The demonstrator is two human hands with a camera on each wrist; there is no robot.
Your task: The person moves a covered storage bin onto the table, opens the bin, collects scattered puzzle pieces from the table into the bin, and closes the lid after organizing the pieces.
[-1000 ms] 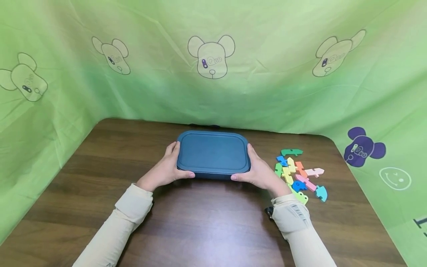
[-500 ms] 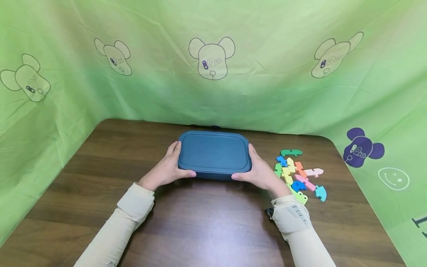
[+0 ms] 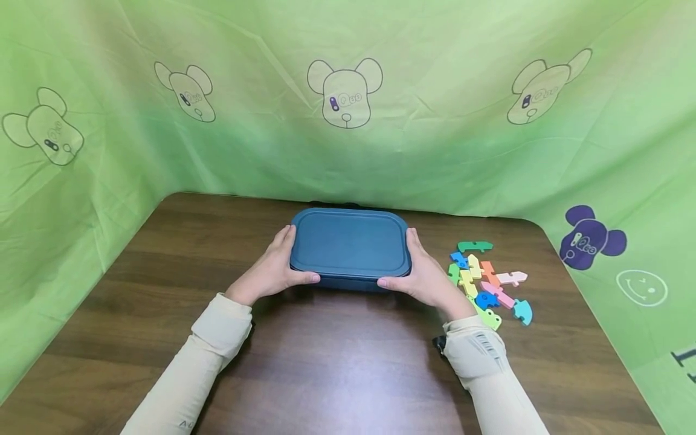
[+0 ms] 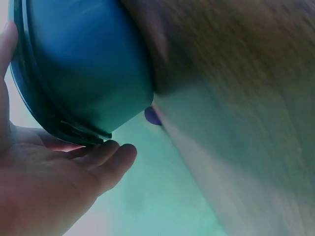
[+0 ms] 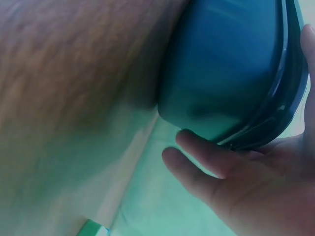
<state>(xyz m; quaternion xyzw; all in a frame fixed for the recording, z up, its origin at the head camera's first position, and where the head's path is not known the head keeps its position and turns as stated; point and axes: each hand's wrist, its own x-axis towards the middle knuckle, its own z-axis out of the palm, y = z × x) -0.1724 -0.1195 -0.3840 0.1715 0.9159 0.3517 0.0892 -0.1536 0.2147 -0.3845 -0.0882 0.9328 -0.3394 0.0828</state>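
Note:
A dark blue rectangular box (image 3: 348, 283) with rounded corners stands on the wooden table, under a matching blue lid (image 3: 350, 240). My left hand (image 3: 265, 273) grips the lid's left end, thumb at the front edge and fingers along the side. At the other end my right hand (image 3: 426, 279) holds it in the same way. Both wrist views show the box's smooth side wall (image 4: 88, 64) below the rim, with fingertips right under the lid's edge. The inside of the box is hidden.
Several colourful flat puzzle pieces (image 3: 488, 281) lie in a loose cluster to the right of the box, close to my right forearm. A green curtain (image 3: 348, 163) with printed bear heads hangs around the table's back and sides.
Both hands have risen slightly together with the lid, and more of the box's front wall shows beneath it. The puzzle pieces stay where they were.

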